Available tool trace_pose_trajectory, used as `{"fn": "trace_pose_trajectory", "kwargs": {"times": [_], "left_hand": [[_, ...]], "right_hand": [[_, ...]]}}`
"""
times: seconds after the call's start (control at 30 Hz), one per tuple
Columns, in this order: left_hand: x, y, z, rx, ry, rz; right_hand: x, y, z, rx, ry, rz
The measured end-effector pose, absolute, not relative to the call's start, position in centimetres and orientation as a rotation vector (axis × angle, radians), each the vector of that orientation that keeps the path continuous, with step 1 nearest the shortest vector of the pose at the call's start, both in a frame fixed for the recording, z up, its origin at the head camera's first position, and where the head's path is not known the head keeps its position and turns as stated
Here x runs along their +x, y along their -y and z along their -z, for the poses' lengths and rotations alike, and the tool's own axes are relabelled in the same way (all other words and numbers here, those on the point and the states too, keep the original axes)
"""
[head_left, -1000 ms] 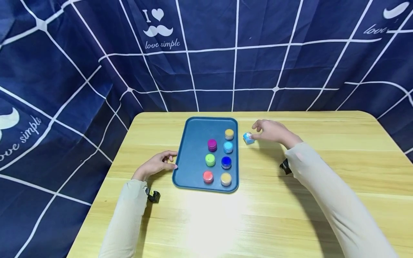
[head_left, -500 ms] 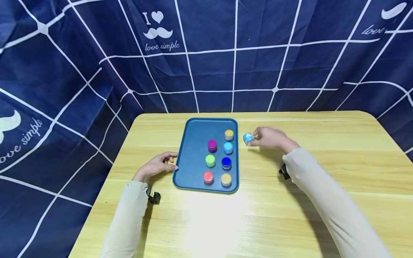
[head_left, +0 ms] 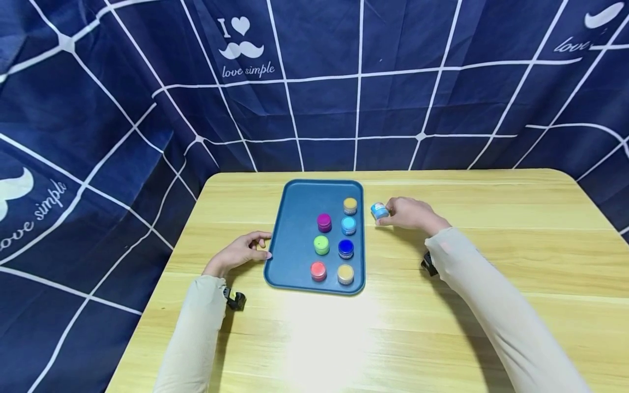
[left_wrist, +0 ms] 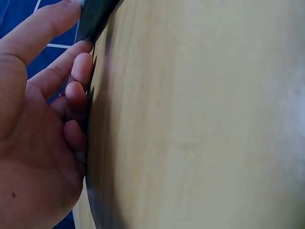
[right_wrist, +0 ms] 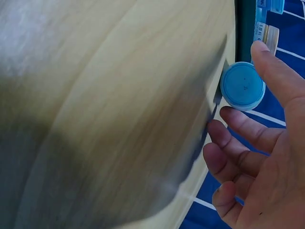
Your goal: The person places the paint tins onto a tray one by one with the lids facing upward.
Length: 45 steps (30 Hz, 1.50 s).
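In the head view my right hand [head_left: 411, 213] pinches a small light blue jar [head_left: 379, 211] just right of the tray. The jar is tipped on its side, its round blue end [right_wrist: 243, 86] facing the right wrist camera. My thumb overlaps one edge of it and the index fingertip sits at the lower edge; the other fingers curl loosely. My left hand [head_left: 239, 252] rests at the left rim of the blue tray [head_left: 290, 234], thumb and index finger touching it. The left wrist view shows both fingertips at the tray's dark edge [left_wrist: 94, 21].
On the tray's right half stand several small jars: purple [head_left: 324, 222], green [head_left: 321, 245], red [head_left: 318, 271], light blue [head_left: 348, 225], dark blue [head_left: 346, 249] and two yellow ones, front [head_left: 345, 274] and back [head_left: 350, 206]. A blue curtain [head_left: 393, 103] hangs behind the wooden table [head_left: 442, 349].
My right hand has lowered slightly toward me and settled its thumb and fingers around the light blue jar, which has turned a little. The left hand has stayed at the tray's rim.
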<state>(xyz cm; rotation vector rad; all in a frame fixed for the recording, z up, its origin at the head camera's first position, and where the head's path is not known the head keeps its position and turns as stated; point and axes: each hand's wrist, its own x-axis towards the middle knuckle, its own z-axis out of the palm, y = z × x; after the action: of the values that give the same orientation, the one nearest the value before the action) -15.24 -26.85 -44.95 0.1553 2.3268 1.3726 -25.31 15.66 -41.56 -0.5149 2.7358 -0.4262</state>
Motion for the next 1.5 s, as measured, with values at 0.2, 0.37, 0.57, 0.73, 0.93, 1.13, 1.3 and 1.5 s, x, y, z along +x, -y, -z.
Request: {"fn": "trace_pose_trajectory", "kwargs": {"times": [0.2,0.37,0.57,0.73,0.93,1.13,1.3,1.5], "left_hand": [[-15.19,26.78,44.91,0.156,-2.322,-1.373],[-15.28,26.87,44.99,0.16,-2.323,-1.371],[-15.38,26.92,44.99,0.161,-2.329,-1.372],[-15.51,26.96,45.18,0.16,-2.343,-1.363],[-15.52,26.94,45.17,0.155,-2.339,-1.365],[-15.46,26.98,45.15,0.167,-2.326,-1.378],[-15.41,26.99,45.14,0.168,-2.322,-1.382],[-15.35,26.99,45.08,0.144,-2.319,-1.382]], "right_hand": [[-25.34,-15.48,41.67,-0.525,-2.734,0.43],[-25.48,-15.39,41.86,-0.528,-2.739,0.449],[-25.55,-15.33,42.05,-0.517,-2.752,0.469],[-25.5,-15.24,42.12,-0.517,-2.761,0.485],[-25.32,-15.28,42.21,-0.519,-2.763,0.521],[-25.14,-15.55,41.87,-0.516,-2.774,0.552],[-25.18,-15.87,41.59,-0.496,-2.773,0.587],[-25.25,-16.15,41.31,-0.499,-2.773,0.639]]}}
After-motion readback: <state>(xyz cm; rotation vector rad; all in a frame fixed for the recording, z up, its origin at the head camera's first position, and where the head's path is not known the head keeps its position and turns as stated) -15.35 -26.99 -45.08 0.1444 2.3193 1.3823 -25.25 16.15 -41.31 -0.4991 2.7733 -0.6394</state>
